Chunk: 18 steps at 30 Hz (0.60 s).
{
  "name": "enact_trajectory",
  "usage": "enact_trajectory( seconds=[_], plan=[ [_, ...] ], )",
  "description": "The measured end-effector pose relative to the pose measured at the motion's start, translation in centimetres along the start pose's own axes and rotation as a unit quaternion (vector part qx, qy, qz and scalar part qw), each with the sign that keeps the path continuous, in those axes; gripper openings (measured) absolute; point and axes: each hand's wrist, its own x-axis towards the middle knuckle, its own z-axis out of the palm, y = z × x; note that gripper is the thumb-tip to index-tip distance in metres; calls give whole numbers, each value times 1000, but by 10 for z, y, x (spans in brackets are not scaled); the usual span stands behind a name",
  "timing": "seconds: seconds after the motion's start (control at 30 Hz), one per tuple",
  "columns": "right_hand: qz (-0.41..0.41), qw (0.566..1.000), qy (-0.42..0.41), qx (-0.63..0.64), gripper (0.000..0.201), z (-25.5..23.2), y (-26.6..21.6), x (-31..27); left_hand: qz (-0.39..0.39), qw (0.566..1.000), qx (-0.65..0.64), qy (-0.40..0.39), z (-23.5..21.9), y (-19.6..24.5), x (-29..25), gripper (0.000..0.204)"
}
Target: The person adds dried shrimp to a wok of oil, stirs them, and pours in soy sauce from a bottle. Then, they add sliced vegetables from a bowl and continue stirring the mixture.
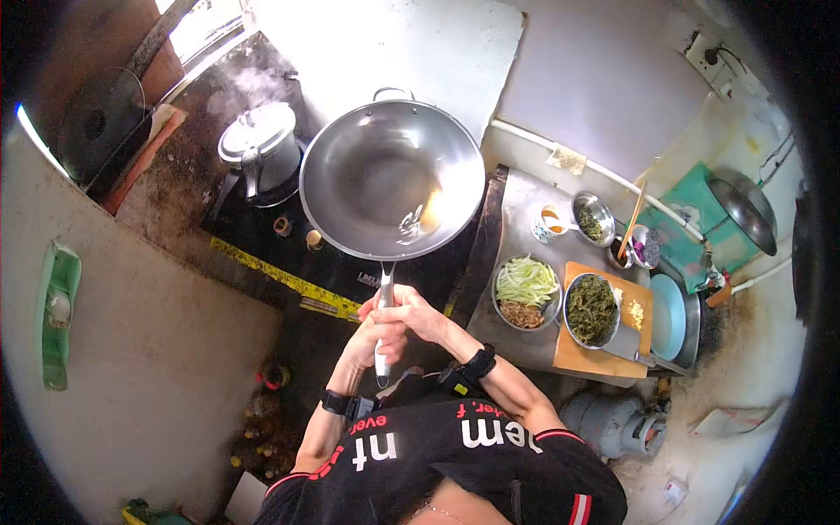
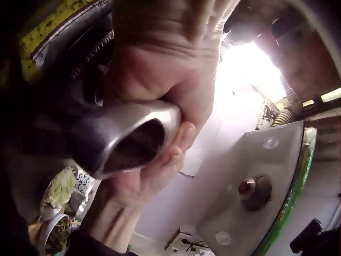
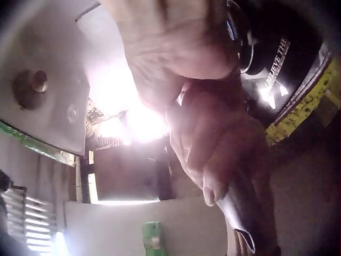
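Both hands grip the long metal handle (image 1: 387,284) of a large steel wok (image 1: 350,188) in the head view. My right hand (image 1: 415,312) holds it nearer the wok, overlapping my left hand (image 1: 378,339), which wraps lower down by the hollow handle end (image 1: 382,374). The wok lies over the dark stove, its inside shiny, with a yellowish glow and bright glints low on the right. From the left wrist, the handle end (image 2: 128,138) shows large, with fingers curled about it. In the right wrist view, the handle (image 3: 240,213) sticks out below the stacked hands.
Left of the wok, a steaming pressure cooker (image 1: 273,149) stands on the stove. On the right counter are a bowl of sliced greens and minced meat (image 1: 525,293), a bowl of dark greens (image 1: 591,311), a cutting board (image 1: 569,354) and a cleaver (image 1: 623,344). A gas cylinder (image 1: 604,424) stands below.
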Motion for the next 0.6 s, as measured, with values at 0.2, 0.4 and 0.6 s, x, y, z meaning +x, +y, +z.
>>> enact_trajectory(
  seconds=[0.2, 0.4, 0.6],
  plan=[
    [7, 998, 50, -43, 20, 4, -13, -7, -16, 998, -46, -49, -5, -2, 6, 17],
    [5, 998, 70, -6, 20, 5, -15, -15, -25, 995, -87, -33, 17, 2, 2, 18],
    [13, 998, 40, 37, 21, 8, -17, -20, -29, 999, -46, 0, 30, 7, -5, 20]
  ],
)
